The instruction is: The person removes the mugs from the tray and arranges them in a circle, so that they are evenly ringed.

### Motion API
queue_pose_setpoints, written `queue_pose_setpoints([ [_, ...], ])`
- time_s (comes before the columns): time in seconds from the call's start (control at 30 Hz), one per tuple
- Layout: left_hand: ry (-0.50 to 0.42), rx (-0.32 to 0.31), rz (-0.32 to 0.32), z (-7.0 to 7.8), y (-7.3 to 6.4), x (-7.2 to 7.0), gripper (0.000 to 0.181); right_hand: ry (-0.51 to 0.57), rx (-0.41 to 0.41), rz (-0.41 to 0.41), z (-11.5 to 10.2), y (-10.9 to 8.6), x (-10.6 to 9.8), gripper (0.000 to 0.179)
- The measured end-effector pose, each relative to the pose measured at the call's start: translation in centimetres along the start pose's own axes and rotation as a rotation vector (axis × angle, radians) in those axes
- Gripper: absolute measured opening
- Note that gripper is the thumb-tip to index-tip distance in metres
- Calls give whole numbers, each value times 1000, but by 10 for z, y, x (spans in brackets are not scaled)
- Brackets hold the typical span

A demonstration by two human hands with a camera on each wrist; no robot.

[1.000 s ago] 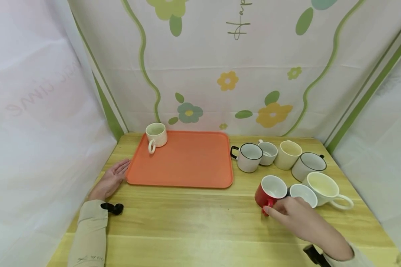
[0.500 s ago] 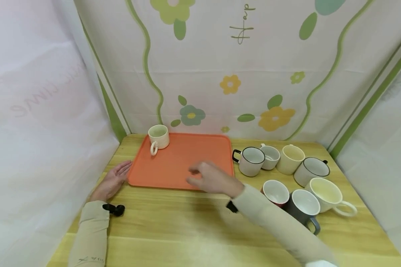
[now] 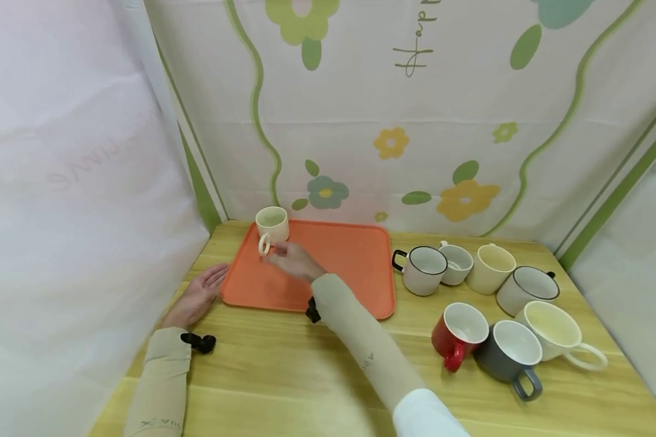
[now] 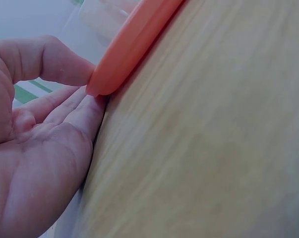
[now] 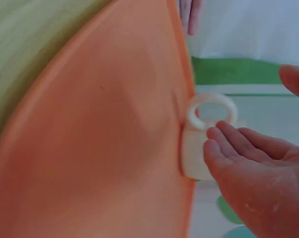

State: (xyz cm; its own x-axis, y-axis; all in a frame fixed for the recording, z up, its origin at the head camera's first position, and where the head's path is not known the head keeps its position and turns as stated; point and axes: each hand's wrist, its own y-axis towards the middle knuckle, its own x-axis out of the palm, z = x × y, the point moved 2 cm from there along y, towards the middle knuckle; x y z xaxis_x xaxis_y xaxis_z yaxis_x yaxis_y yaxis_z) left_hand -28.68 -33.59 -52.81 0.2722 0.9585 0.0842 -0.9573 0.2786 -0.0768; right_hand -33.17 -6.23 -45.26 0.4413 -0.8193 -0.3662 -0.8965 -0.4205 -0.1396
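Observation:
A cream mug [image 3: 273, 226] stands in the far left corner of the orange tray [image 3: 339, 255], its looped handle facing the front. My right hand [image 3: 296, 262] hovers over the tray beside that handle. In the right wrist view, the right hand [image 5: 268, 163] has its fingers extended and its thumb apart, the fingertips overlapping the mug [image 5: 195, 153]. My left hand [image 3: 197, 298] lies palm up at the tray's left edge. Up close, the left hand [image 4: 45, 139] pinches the tray's rim [image 4: 124, 54], thumb tip on one side and fingers at its underside.
To the right of the tray stand several mugs: a red mug [image 3: 458, 332], a dark grey mug [image 3: 505, 355], a large cream mug [image 3: 552, 331] and a white black-rimmed mug [image 3: 423, 273] near the tray's edge. A patterned cloth wall [image 3: 355, 109] rises behind the table.
My right hand has let go of the red mug's handle and moved left across the tray toward the cream mug. The left hand stays at the tray's edge. The head view has shifted slightly.

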Motion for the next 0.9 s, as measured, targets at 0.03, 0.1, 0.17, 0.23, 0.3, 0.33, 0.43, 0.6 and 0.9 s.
queue_pose_setpoints([
  [0.03, 1, -2, 2, -1, 0, 0, 77, 43, 9, 19, 3, 5, 4, 66],
  [0.1, 12, -4, 10, -2, -1, 0, 77, 127, 12, 36, 7, 14, 12, 64],
  [0.17, 26, -5, 16, -3, -3, 0, 76, 198, -1, 41, 12, 20, 20, 66],
  [0.23, 23, -3, 10, -3, -4, 1, 76, 250, -27, 24, 14, 25, 26, 69],
  [0.3, 23, 11, 2, -2, -3, 2, 76, 287, -52, 11, 14, 27, 31, 73],
  [0.33, 16, 15, 0, -1, -2, 3, 75, 300, -58, 9, 13, 29, 32, 74],
  [0.43, 10, 29, 0, 0, 1, 4, 73, 359, -49, 30, 12, 33, 35, 70],
  [0.6, -3, 13, 6, -1, 3, 8, 74, 406, 59, 144, 19, 32, 32, 48],
  [0.9, 9, -5, 32, 1, -1, 4, 77, 485, 221, -71, 16, 6, 10, 30],
])
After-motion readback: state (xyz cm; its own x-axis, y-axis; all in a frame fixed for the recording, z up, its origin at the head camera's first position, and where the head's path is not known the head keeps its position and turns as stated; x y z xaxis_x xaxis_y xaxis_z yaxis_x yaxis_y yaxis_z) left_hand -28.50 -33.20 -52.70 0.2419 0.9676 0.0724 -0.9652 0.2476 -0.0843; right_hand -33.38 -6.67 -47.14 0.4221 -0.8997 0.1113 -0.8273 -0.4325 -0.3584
